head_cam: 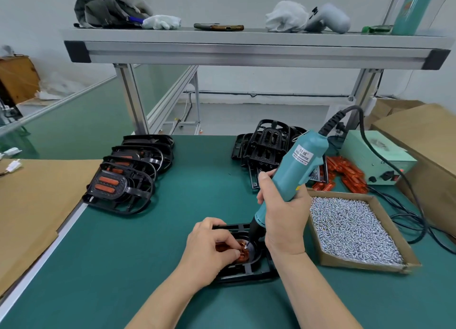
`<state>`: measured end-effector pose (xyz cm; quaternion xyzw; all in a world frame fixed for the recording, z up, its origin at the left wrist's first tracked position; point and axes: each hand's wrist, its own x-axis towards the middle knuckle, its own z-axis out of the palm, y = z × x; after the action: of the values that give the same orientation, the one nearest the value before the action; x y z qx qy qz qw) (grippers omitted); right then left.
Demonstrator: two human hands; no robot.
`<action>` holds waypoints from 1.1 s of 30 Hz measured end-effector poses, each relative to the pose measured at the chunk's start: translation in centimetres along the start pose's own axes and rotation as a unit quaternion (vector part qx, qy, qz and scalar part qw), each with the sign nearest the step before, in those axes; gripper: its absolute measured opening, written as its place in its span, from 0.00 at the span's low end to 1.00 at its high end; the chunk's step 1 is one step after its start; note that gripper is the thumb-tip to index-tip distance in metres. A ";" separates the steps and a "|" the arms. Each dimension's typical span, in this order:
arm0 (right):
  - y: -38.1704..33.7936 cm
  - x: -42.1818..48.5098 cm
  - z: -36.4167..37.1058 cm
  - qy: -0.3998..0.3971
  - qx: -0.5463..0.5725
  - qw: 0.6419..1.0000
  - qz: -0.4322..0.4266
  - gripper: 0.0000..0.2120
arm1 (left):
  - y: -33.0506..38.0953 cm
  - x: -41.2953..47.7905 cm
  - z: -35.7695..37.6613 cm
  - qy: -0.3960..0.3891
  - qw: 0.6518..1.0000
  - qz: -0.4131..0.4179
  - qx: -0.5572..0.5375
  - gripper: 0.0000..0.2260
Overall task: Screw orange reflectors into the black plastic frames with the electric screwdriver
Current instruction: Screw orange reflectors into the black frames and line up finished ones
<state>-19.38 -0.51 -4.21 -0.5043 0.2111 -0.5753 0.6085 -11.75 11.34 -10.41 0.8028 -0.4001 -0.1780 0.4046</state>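
Several finished frames (123, 180) lie aside, bare frames (266, 146) remain; right hand (283, 220) grips the electric screwdriver (293, 170), left hand (209, 244) pinches the orange reflector (243, 251).

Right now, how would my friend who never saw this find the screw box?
Start at the green table. Look just right of the right hand gripping the screwdriver. The flat cardboard box there is the only one heaped with shiny silver screws.

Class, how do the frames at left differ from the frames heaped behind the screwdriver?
Left frames carry orange reflectors; heaped frames show none. Left frames lie in an overlapping row; heaped frames are jumbled, one upright. Both are black plastic.
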 end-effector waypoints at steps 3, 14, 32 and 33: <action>0.0 -0.2 0.0 -0.006 -0.008 1.000 0.000 0.09 | 0.0 0.0 0.0 -0.001 1.000 -0.001 0.002 0.06; 0.3 -0.2 0.3 -0.024 -0.034 0.999 -0.012 0.08 | -0.1 -0.1 0.1 0.003 1.000 -0.011 0.001 0.07; 1.3 0.3 0.0 -0.036 -0.028 0.999 0.013 0.13 | 0.1 -0.1 0.2 0.008 1.000 -0.016 -0.004 0.07; 1.3 0.4 0.0 -0.030 -0.025 0.999 0.018 0.13 | 0.1 -0.2 0.2 0.009 1.000 -0.015 -0.006 0.08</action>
<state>-18.67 -1.12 -5.23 -0.5324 0.2164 -0.5433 0.6120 -12.02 11.34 -10.42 0.8080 -0.3832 -0.1793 0.4101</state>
